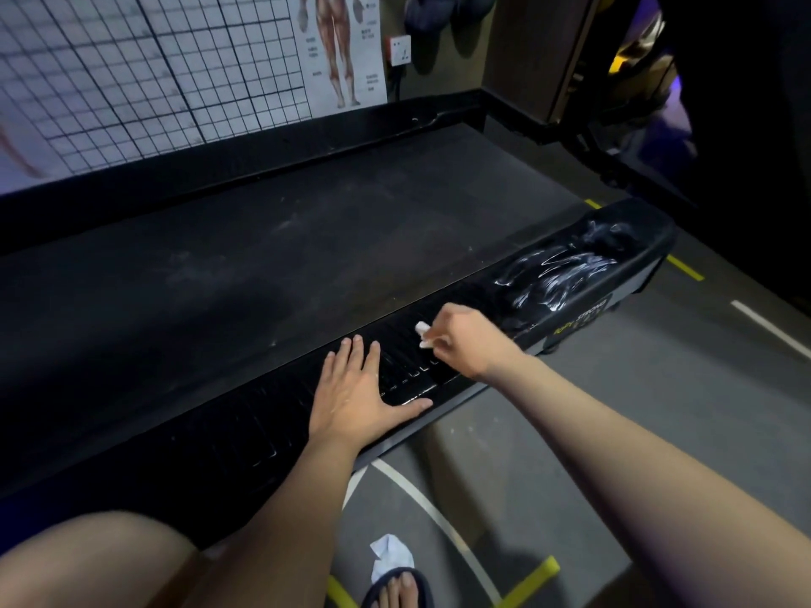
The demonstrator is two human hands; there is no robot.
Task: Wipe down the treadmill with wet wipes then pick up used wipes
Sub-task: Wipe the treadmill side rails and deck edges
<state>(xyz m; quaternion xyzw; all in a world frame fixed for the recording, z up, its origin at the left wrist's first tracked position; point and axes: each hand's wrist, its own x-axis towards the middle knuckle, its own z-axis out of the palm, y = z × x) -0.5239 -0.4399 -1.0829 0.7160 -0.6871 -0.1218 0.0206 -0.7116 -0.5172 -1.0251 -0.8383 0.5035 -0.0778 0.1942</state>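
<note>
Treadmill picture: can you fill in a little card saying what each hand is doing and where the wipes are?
left hand: flat on the rail, fingers straight
right hand: pinches a white wipe against the rail
floor wipe: crumpled on the floor by a sandal
end cover: shiny wet streaks
belt: dusty, with pale smudges

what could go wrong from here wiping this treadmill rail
The left hand leans flat on the side rail, which gleams wet nearby; it might slip. The crumpled wipe on the floor lies by the sandalled foot and could get stepped on. The right hand pinches a small wet wipe that may slip free.
</note>
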